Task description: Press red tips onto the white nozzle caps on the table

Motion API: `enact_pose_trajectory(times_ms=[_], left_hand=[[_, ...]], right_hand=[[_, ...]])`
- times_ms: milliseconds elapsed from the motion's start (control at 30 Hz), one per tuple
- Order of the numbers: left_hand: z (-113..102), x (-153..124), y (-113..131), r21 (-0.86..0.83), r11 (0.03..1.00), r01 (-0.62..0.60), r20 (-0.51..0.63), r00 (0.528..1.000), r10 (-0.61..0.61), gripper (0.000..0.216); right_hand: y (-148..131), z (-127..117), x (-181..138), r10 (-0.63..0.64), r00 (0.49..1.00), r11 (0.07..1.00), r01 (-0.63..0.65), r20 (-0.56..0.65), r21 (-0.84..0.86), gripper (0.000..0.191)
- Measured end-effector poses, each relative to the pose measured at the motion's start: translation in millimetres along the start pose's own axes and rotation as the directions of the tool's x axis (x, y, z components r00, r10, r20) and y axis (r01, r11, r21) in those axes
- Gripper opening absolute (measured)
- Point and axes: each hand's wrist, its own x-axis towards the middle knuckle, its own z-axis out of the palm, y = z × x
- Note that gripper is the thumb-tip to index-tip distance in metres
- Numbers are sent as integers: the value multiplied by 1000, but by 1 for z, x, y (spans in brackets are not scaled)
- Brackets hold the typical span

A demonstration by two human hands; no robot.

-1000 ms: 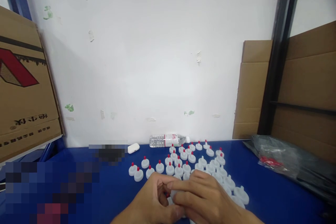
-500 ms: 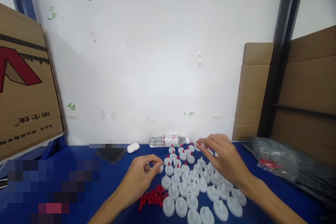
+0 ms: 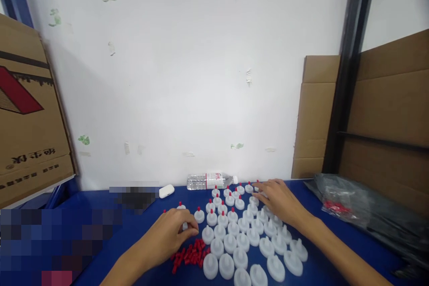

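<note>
Rows of white translucent oval nozzle caps (image 3: 243, 242) stand upright on the blue table (image 3: 134, 228). Several toward the back carry small red tips (image 3: 232, 210); those nearer me have bare spouts. My left hand (image 3: 172, 234) hovers beside a heap of loose red tips (image 3: 194, 252), its fingers loosely curved and nothing visible between them. Behind its thumb and index finger part of a white cap shows. At the back right, my right hand (image 3: 279, 201) reaches over the caps with fingers apart, close to a red-tipped cap (image 3: 249, 187); its palm hides some caps.
A clear water bottle (image 3: 211, 181) lies along the wall beside a white rounded case (image 3: 166, 191). Cardboard boxes (image 3: 30, 143) stand at left and right. A plastic bag with red pieces (image 3: 345, 205) lies on the right. A dark item (image 3: 134, 199) at left is blurred out.
My left hand has drawn away left and toward me from a white cap, which now stands with a red tip. My right hand's fingers have come off another red-tipped cap. The view has shifted slightly.
</note>
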Motion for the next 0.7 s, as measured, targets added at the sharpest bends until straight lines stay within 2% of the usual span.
enact_pose_trajectory(times_ms=[100, 267, 433, 567, 700], left_hand=[[-1, -1, 0, -34, 999, 14, 27, 1000, -14, 16], [-2, -3, 3, -83, 996, 35, 69, 997, -30, 16], [-2, -4, 5, -117, 993, 29, 99, 995, -17, 17], [1, -2, 2, -131, 991, 27, 104, 994, -13, 16], [5, 1, 2, -128, 991, 40, 89, 996, -29, 16]], right_hand=[[-4, -13, 1, 2, 1000, 999, -4, 21, 53, 39], [-18, -31, -1, -107, 988, 985, 90, 115, 149, 51], [-32, -29, -8, -193, 963, 972, 161, 190, 172, 52], [-36, -24, -9, -197, 963, 974, 171, 185, 148, 57], [-35, -21, -7, -190, 966, 980, 175, 174, 95, 49]])
